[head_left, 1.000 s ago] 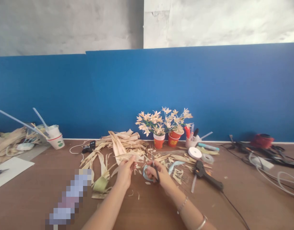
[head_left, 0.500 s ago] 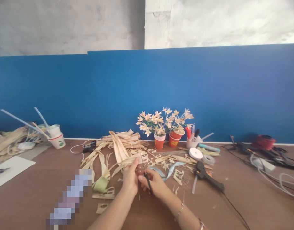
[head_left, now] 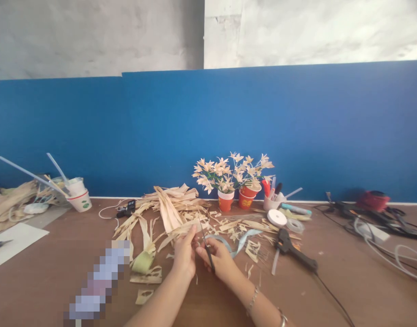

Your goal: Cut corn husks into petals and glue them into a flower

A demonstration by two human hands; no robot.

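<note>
Scissors (head_left: pixel 208 253) point forward, long axis leaning left, gripped by right fingers (head_left: pixel 215 247); left fingers (head_left: pixel 191 235) pinch husk (head_left: pixel 185 229).

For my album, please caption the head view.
Scissors in the right hand, a dried strip in the left hand, pale flowers in red cups behind.

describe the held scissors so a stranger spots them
Below the blue partition, find the brown table. Over it, the right hand holds the scissors, pointing toward the partition. Their dark handle sets them apart from the pale strips nearby.
</note>
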